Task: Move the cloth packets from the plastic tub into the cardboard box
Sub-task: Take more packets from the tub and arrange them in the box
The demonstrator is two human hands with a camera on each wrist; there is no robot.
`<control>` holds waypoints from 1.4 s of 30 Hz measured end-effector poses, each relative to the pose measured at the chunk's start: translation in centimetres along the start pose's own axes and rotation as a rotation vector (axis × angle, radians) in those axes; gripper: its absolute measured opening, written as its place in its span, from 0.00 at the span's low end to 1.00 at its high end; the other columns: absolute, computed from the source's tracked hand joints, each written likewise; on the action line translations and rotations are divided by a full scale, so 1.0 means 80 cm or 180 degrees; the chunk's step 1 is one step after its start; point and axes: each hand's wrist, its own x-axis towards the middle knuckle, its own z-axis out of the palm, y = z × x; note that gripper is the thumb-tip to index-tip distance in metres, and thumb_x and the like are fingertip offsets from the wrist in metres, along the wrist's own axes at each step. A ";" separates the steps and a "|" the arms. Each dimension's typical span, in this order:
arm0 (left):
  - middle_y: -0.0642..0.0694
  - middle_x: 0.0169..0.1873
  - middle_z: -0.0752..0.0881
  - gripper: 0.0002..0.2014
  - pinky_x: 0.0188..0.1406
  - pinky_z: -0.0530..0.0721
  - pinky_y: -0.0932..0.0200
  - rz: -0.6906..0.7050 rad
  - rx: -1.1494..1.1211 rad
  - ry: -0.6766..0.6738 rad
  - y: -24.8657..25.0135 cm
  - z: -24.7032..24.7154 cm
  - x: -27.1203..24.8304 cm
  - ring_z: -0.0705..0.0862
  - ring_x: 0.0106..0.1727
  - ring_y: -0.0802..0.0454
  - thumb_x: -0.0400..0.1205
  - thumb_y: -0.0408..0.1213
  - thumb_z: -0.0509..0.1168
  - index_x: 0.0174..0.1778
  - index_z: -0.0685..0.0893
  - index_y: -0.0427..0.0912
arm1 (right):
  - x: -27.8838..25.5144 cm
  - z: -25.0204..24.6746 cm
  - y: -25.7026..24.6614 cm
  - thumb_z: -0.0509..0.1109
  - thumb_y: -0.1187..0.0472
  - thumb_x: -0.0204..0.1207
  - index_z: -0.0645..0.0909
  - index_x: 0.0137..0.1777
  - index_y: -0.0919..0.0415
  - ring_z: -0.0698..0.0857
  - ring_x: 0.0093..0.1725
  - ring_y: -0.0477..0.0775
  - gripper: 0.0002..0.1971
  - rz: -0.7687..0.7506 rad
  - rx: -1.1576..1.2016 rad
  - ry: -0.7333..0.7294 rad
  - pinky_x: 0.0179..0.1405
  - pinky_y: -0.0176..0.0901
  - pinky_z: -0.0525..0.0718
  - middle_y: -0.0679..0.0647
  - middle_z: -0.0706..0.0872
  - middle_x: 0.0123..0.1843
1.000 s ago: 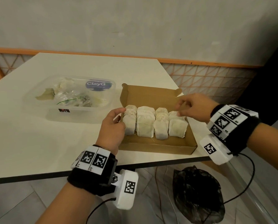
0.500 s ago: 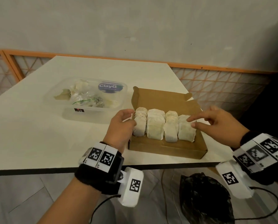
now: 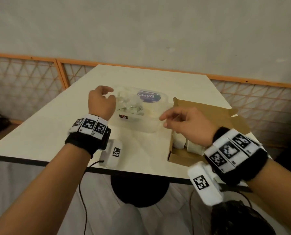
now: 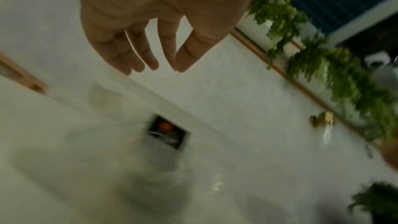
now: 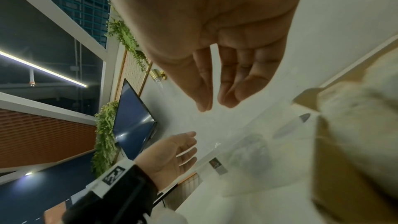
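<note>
The clear plastic tub (image 3: 151, 128) with a blue ClayG label stands mid-table, its pale contents (image 3: 132, 107) blurred. To its right lies the open cardboard box (image 3: 209, 116); white cloth packets (image 3: 180, 142) stand in its near end, partly hidden by my right wrist. My left hand (image 3: 111, 94) hovers at the tub's left end, fingers relaxed, holding nothing. Over the tub's right end my right hand (image 3: 163, 121) hovers, also empty. The left wrist view shows the left hand (image 4: 165, 67) empty above the blurred tub (image 4: 107, 168). The right wrist view shows the right hand (image 5: 212, 106) empty, with the box (image 5: 336, 168) at right.
The white table (image 3: 56, 133) has a dark front edge just below my wrists. A round black table base (image 3: 139, 192) and a black bag (image 3: 234, 217) sit on the floor below. An orange lattice railing (image 3: 31, 77) runs behind the table.
Both hands left the cardboard box and moved left to the tub's two ends. The left hand let go of the box wall; the right hand lifted off the packets.
</note>
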 end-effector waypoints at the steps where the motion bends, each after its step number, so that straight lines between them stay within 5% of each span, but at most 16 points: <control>1: 0.42 0.59 0.81 0.12 0.58 0.77 0.57 0.0006 0.0249 0.0056 -0.010 -0.008 0.008 0.81 0.56 0.47 0.77 0.29 0.63 0.55 0.84 0.41 | 0.016 0.008 -0.008 0.72 0.62 0.73 0.86 0.45 0.51 0.79 0.38 0.43 0.05 -0.0030 -0.0032 0.0007 0.44 0.39 0.78 0.45 0.83 0.38; 4: 0.39 0.67 0.75 0.12 0.67 0.71 0.48 0.0002 0.1012 0.0152 -0.022 -0.024 0.025 0.72 0.71 0.38 0.78 0.35 0.64 0.56 0.85 0.44 | 0.070 0.028 -0.030 0.71 0.64 0.72 0.86 0.43 0.51 0.81 0.43 0.45 0.06 -0.0061 -0.0198 0.0033 0.47 0.41 0.79 0.43 0.83 0.39; 7: 0.40 0.71 0.69 0.16 0.67 0.70 0.43 -0.0181 0.1876 -0.0228 -0.019 -0.031 0.034 0.65 0.73 0.37 0.79 0.47 0.68 0.60 0.84 0.48 | 0.124 0.048 -0.054 0.72 0.66 0.72 0.84 0.47 0.53 0.83 0.49 0.50 0.08 0.0014 -0.0249 -0.0062 0.47 0.40 0.79 0.48 0.84 0.46; 9: 0.38 0.69 0.72 0.20 0.65 0.74 0.45 -0.0335 0.2081 -0.0625 -0.022 -0.028 0.044 0.72 0.68 0.37 0.78 0.53 0.67 0.60 0.85 0.45 | 0.156 0.059 -0.067 0.73 0.65 0.72 0.82 0.56 0.55 0.82 0.55 0.53 0.13 0.0004 -0.0553 -0.0071 0.48 0.39 0.78 0.51 0.83 0.54; 12: 0.40 0.55 0.87 0.18 0.46 0.78 0.56 -0.0467 0.1969 -0.0983 -0.030 -0.020 0.058 0.81 0.47 0.44 0.78 0.49 0.68 0.52 0.88 0.38 | 0.201 0.074 -0.082 0.72 0.63 0.74 0.73 0.69 0.56 0.80 0.62 0.56 0.23 0.0007 -0.1222 -0.0143 0.51 0.38 0.75 0.54 0.80 0.66; 18: 0.44 0.43 0.86 0.15 0.36 0.75 0.59 -0.0675 0.1821 -0.0989 -0.040 -0.015 0.070 0.81 0.41 0.44 0.75 0.46 0.71 0.48 0.86 0.37 | 0.249 0.086 -0.092 0.72 0.67 0.73 0.64 0.78 0.55 0.77 0.68 0.59 0.34 0.0098 -0.2541 -0.1286 0.60 0.47 0.77 0.57 0.73 0.74; 23: 0.47 0.32 0.80 0.12 0.24 0.68 0.63 -0.0693 0.1922 -0.1126 -0.047 -0.009 0.082 0.75 0.29 0.52 0.76 0.45 0.70 0.35 0.80 0.40 | 0.242 0.107 -0.088 0.70 0.59 0.74 0.72 0.72 0.51 0.78 0.58 0.54 0.25 -0.0234 -0.3123 -0.1610 0.53 0.45 0.77 0.53 0.76 0.69; 26: 0.45 0.30 0.80 0.16 0.23 0.67 0.62 -0.0699 0.1836 -0.0888 -0.052 -0.004 0.084 0.75 0.27 0.51 0.77 0.50 0.68 0.36 0.81 0.39 | 0.236 0.110 -0.088 0.68 0.57 0.75 0.73 0.71 0.48 0.79 0.57 0.54 0.24 -0.0454 -0.3129 -0.1670 0.51 0.43 0.76 0.52 0.78 0.67; 29: 0.42 0.31 0.84 0.12 0.23 0.69 0.64 -0.0761 0.1702 -0.0718 -0.056 -0.001 0.087 0.79 0.28 0.48 0.74 0.44 0.69 0.35 0.83 0.36 | 0.231 0.110 -0.087 0.67 0.56 0.76 0.72 0.74 0.49 0.79 0.63 0.56 0.25 -0.0437 -0.3184 -0.1826 0.58 0.45 0.76 0.52 0.79 0.68; 32: 0.41 0.31 0.84 0.11 0.27 0.74 0.63 -0.0818 0.1566 -0.0758 -0.057 -0.002 0.088 0.80 0.29 0.44 0.73 0.42 0.71 0.33 0.84 0.36 | 0.229 0.110 -0.084 0.67 0.56 0.76 0.79 0.68 0.53 0.82 0.54 0.54 0.20 -0.0488 -0.3180 -0.1800 0.49 0.39 0.78 0.53 0.85 0.62; 35: 0.40 0.33 0.83 0.11 0.37 0.79 0.58 -0.0460 0.1335 -0.0622 -0.054 -0.007 0.085 0.81 0.36 0.42 0.75 0.41 0.69 0.30 0.85 0.37 | 0.228 0.105 -0.083 0.70 0.59 0.74 0.84 0.61 0.56 0.80 0.43 0.52 0.15 -0.0504 -0.2940 -0.1694 0.37 0.36 0.76 0.55 0.88 0.54; 39: 0.41 0.61 0.79 0.10 0.60 0.76 0.52 0.0335 0.0730 0.0157 -0.036 -0.018 0.072 0.78 0.62 0.42 0.77 0.38 0.65 0.44 0.86 0.34 | 0.230 0.086 -0.079 0.72 0.61 0.70 0.87 0.54 0.59 0.81 0.36 0.51 0.12 -0.0424 -0.2125 -0.1046 0.39 0.43 0.82 0.58 0.88 0.45; 42: 0.45 0.42 0.79 0.10 0.44 0.73 0.59 0.0395 0.0205 0.0119 -0.015 -0.027 0.068 0.77 0.46 0.47 0.78 0.35 0.62 0.32 0.81 0.36 | 0.228 0.065 -0.076 0.72 0.64 0.70 0.87 0.48 0.57 0.82 0.31 0.47 0.08 -0.0243 -0.1046 -0.0758 0.34 0.35 0.84 0.54 0.86 0.38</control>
